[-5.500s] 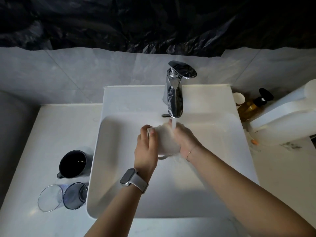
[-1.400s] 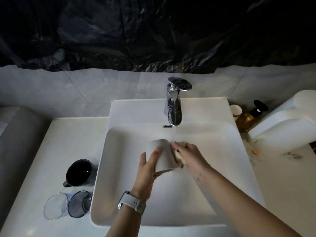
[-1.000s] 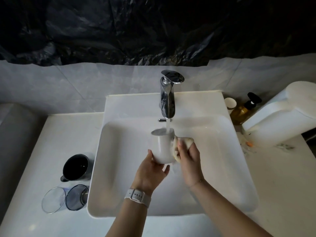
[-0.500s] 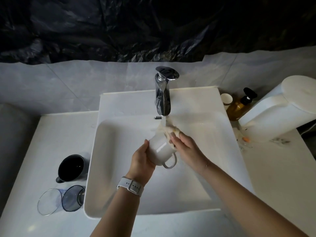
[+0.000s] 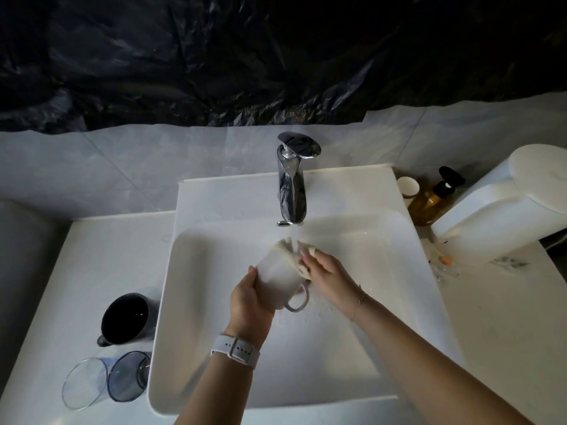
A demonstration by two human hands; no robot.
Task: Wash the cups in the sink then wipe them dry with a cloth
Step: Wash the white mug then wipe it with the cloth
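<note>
Home bathroom: washbasin, chrome tap, soap bottle.

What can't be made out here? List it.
Head view only:
- Inside of the white ceramic mug: its mouth faces away, and the pale wet cloth covers it.
- Right hand fingertips: buried in the cloth.
- Sink drain: hidden behind the left hand and forearms.
- Amber pump bottle label: too small.

Crinkled black plastic sheeting hangs above the pale grey tiled wall before me. The white worktop lies in dim light, brighter toward my right.
</note>
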